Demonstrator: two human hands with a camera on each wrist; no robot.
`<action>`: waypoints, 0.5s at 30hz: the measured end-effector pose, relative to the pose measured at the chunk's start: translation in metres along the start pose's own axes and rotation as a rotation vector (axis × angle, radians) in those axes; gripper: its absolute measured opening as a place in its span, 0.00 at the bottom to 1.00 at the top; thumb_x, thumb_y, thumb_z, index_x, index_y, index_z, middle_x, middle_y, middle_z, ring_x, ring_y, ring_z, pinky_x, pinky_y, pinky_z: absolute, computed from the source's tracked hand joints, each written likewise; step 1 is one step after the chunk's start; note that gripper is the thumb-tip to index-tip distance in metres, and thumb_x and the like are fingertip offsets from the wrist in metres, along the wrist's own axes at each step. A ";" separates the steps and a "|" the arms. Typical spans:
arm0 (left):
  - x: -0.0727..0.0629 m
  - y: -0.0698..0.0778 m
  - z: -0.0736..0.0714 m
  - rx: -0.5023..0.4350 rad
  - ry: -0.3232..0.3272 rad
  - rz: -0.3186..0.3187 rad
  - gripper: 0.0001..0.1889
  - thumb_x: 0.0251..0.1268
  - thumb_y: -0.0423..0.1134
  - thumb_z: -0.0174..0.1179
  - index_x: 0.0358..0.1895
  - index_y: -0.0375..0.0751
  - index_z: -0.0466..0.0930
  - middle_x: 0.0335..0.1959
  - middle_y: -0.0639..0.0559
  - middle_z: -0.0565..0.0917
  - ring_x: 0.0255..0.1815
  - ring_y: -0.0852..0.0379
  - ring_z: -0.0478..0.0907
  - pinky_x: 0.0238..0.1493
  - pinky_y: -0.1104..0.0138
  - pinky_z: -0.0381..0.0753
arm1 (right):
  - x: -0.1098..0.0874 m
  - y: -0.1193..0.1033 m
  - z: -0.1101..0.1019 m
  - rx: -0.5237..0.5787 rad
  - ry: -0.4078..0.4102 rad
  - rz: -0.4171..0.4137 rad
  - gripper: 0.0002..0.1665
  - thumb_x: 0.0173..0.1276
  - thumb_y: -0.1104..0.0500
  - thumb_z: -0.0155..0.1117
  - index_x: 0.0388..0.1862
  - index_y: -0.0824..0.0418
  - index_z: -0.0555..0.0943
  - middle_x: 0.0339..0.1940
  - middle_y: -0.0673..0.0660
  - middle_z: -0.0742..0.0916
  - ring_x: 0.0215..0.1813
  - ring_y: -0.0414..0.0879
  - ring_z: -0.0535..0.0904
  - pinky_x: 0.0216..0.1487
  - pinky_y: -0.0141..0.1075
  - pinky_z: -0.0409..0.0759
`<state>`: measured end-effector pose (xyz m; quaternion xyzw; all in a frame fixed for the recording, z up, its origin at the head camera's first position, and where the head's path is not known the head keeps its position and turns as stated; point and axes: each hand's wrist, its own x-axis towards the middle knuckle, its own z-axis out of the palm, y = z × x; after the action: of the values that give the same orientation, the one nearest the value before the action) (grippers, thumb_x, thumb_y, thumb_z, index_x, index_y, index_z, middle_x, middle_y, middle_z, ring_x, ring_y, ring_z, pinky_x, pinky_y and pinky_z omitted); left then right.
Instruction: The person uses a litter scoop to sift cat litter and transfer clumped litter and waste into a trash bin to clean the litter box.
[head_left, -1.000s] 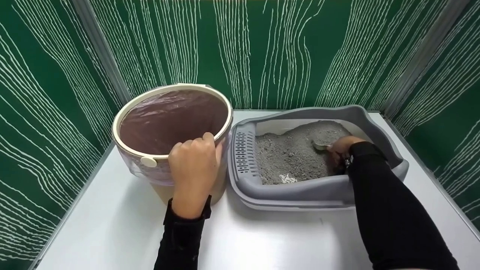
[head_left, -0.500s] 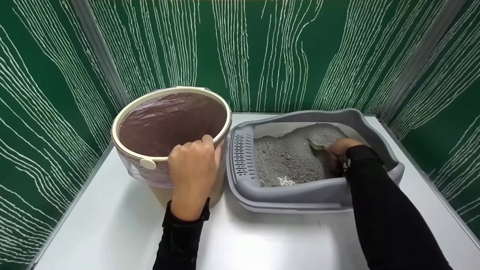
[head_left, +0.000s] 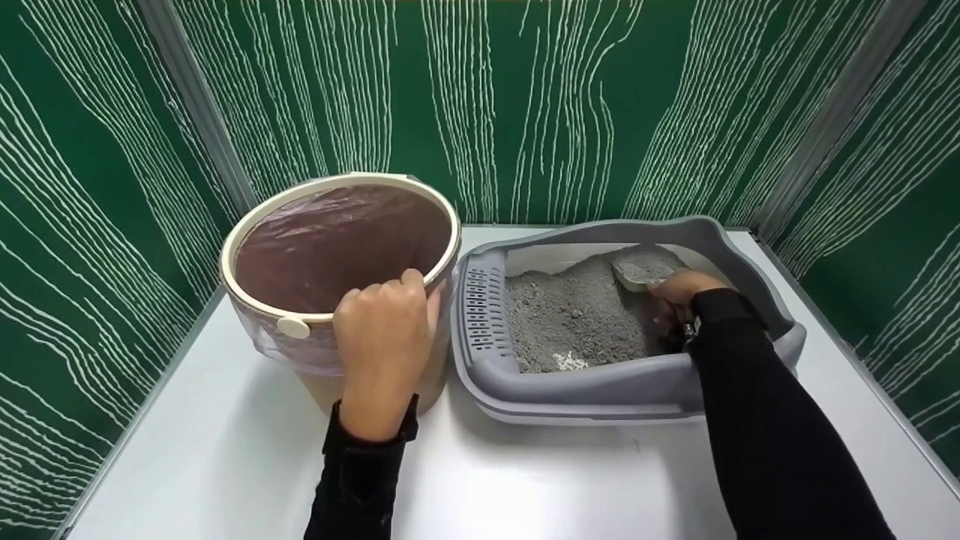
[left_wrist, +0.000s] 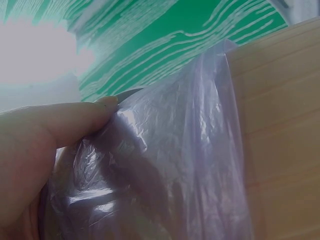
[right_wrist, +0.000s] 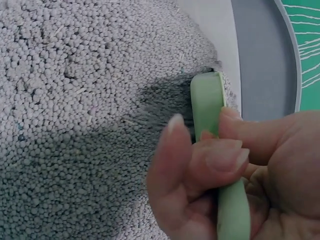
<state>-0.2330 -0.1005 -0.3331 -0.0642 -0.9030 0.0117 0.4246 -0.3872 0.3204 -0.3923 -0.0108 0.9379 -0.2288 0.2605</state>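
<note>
My left hand (head_left: 384,345) grips the cream rim of a round trash bin (head_left: 244,289) at its near right side. A clear plastic liner (left_wrist: 200,135) is folded over the rim, and my thumb presses on it in the left wrist view. To the right, my right hand (head_left: 679,296) reaches into a grey litter box (head_left: 585,390). It holds a light green litter scoop (right_wrist: 207,100) by the handle, fingers and thumb curled round it. The scoop's head is at the grey litter (head_left: 570,307), beside a heap; how deep it sits cannot be told.
A patch of white granules (head_left: 570,361) lies at the litter's near edge. The box's slotted step (head_left: 484,307) faces the bin. Both containers stand on a white table (head_left: 540,480), enclosed by green panels (head_left: 420,135) with white lines.
The scoop's head has shifted slightly left and back against the heap, turning so more of its width shows. My left hand stays on the bin's rim. The head view has shifted a little.
</note>
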 end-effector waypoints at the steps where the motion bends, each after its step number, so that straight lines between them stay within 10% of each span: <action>1: 0.000 0.000 0.000 0.001 0.002 -0.001 0.21 0.62 0.49 0.77 0.24 0.39 0.79 0.15 0.44 0.82 0.18 0.43 0.83 0.22 0.56 0.74 | 0.000 0.000 -0.001 -0.043 0.018 -0.010 0.41 0.88 0.45 0.39 0.10 0.50 0.77 0.14 0.46 0.77 0.21 0.41 0.73 0.36 0.38 0.74; 15: -0.001 -0.001 0.002 -0.018 0.012 -0.010 0.21 0.62 0.49 0.77 0.23 0.38 0.79 0.15 0.44 0.82 0.17 0.42 0.82 0.22 0.55 0.74 | -0.002 -0.002 -0.007 -0.003 0.057 -0.025 0.42 0.87 0.48 0.41 0.10 0.52 0.83 0.19 0.49 0.88 0.30 0.42 0.82 0.44 0.36 0.73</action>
<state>-0.2339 -0.1013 -0.3350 -0.0637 -0.9009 0.0014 0.4294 -0.3893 0.3216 -0.3851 -0.0166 0.9450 -0.2311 0.2309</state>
